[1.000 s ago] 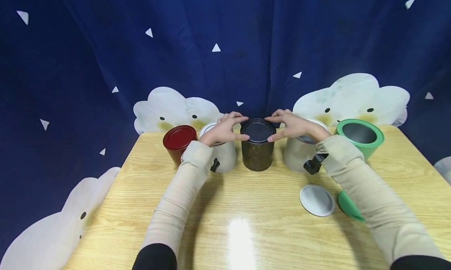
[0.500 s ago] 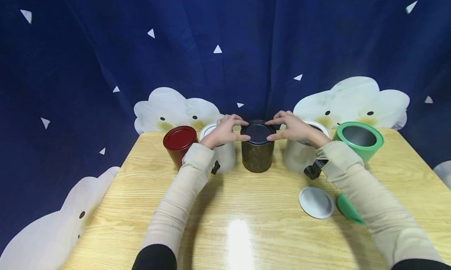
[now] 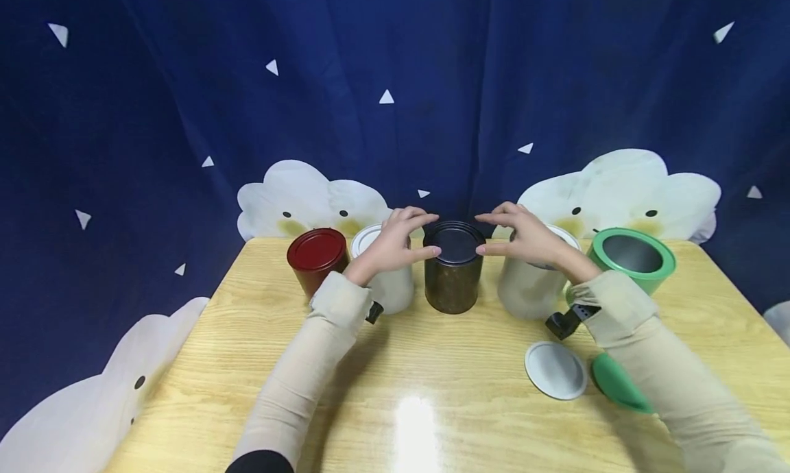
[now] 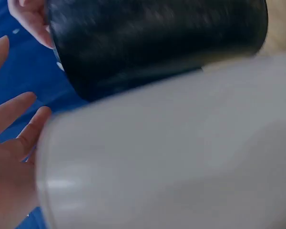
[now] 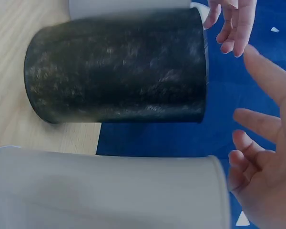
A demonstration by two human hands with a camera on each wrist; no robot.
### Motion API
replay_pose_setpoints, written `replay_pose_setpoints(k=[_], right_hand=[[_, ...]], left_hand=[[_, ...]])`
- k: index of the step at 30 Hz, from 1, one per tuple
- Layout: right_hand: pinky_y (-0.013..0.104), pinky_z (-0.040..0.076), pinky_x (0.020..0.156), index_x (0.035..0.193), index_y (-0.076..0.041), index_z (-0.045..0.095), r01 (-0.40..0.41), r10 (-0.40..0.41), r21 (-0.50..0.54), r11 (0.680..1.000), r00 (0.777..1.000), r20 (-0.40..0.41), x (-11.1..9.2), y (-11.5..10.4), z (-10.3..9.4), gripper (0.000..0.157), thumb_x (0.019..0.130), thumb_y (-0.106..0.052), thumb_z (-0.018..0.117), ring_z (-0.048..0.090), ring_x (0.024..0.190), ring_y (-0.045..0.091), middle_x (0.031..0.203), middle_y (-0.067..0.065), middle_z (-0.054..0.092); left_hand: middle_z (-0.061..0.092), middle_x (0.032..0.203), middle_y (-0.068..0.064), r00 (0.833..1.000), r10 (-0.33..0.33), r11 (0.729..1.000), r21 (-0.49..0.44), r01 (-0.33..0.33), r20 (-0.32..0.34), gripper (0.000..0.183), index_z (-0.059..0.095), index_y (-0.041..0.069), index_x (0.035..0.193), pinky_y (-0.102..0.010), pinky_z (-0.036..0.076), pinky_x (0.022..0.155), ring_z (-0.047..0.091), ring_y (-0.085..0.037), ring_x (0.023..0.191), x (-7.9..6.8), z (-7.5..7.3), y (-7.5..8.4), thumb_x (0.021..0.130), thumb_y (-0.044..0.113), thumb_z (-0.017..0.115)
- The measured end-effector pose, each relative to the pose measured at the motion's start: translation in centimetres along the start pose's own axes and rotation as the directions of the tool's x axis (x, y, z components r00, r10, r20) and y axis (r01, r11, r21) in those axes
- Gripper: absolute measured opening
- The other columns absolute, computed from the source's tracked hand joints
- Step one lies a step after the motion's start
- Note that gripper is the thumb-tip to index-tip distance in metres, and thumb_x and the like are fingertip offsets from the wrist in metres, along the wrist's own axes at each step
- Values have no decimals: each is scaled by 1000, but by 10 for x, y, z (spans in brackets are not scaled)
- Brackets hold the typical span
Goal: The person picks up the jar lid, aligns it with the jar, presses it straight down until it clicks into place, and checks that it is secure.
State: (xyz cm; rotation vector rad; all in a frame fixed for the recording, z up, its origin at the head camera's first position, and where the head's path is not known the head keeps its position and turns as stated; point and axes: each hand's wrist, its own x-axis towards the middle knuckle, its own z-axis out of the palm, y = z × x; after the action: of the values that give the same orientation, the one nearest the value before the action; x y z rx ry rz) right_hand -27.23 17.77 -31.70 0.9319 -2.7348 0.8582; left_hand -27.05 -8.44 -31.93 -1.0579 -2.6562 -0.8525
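Observation:
A black can [image 3: 452,288] with a dark lid [image 3: 455,243] on its top stands upright at the back of the table. My left hand [image 3: 395,243] is spread at the lid's left side, fingers straight and holding nothing. Mirrored on the right, my right hand [image 3: 524,238] has its thumb and forefinger stretched toward the lid. Both wrist views show a gap between the fingers and the black can [image 5: 117,67]. Partly behind my left hand is a white can [image 3: 395,288] with a pale top. Another white can [image 3: 524,291], partly hidden by my right hand, stands on the right.
A red can [image 3: 317,250] with a red lid stands far left in the row. The green can [image 3: 657,271] at the right end has no lid. On the table lie a white round lid [image 3: 555,370] and a green lid [image 3: 617,384], partly under my right sleeve.
Both hands have risen slightly and drawn apart from the black can's lid. The head view has tilted up a little, so everything sits lower in it. The cans have stayed put.

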Motion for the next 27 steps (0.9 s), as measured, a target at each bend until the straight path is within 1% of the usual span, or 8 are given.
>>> replay_pose_setpoints(k=[3,6,9,12,16,20,23,27], right_hand=[[32,39,66,114,0,62,61,-59,24,998,996,-64,-13,-5,-4,46,75,-19,74,45,78,22,95,8,52],[29,38,63,108,2,64,132,-127,27,991,983,-133,-27,-11,-6,40,72,-12,76,46,74,20,91,6,54],[28,37,62,107,0,65,146,-141,20,989,976,-166,-43,-16,-6,39,71,-9,76,46,75,19,92,4,55],[27,37,62,108,0,64,135,-130,17,991,977,-169,-56,-18,-6,37,73,-9,74,46,77,19,95,6,55],[27,38,65,111,-1,63,98,-93,21,995,982,-164,-71,-18,-5,36,78,-13,72,48,83,19,100,8,56],[27,39,68,113,-4,63,71,-68,15,997,985,-157,-82,-21,-6,37,78,-15,72,48,87,18,103,3,54],[26,38,65,113,-4,63,89,-89,-2,996,985,-148,-89,-22,-8,40,76,-15,73,47,85,17,105,3,53],[24,38,62,113,0,62,131,-134,-30,991,982,-135,-99,-20,-10,44,73,-14,76,47,81,15,106,4,52]], left_hand=[[48,121,-13,996,74,996,-53,-77,-54,56,53,2,126,-36,31,91,38,-26,110,-8,2,5,78,24,72],[48,119,-14,989,124,988,-79,-130,-86,54,54,-1,123,-36,30,93,39,-27,110,-14,6,11,77,20,72],[48,119,-15,980,165,980,-91,-176,-109,52,55,-3,122,-36,30,95,39,-27,111,-20,10,18,77,18,71],[48,121,-14,973,202,970,-111,-214,-112,53,54,-3,122,-34,29,96,37,-26,114,-27,13,26,77,18,71],[47,124,-11,966,244,960,-122,-253,-85,56,53,-2,124,-33,28,97,36,-25,116,-35,18,34,76,20,72],[48,124,-10,959,277,954,-101,-282,-63,57,53,-1,124,-32,29,97,36,-23,117,-41,22,40,76,23,72],[49,123,-9,952,299,948,-94,-304,-65,56,54,0,123,-31,30,96,38,-21,116,-44,26,42,76,24,72],[49,123,-9,942,331,935,-115,-336,-61,57,53,2,124,-30,31,94,39,-20,115,-46,31,43,75,23,73]])
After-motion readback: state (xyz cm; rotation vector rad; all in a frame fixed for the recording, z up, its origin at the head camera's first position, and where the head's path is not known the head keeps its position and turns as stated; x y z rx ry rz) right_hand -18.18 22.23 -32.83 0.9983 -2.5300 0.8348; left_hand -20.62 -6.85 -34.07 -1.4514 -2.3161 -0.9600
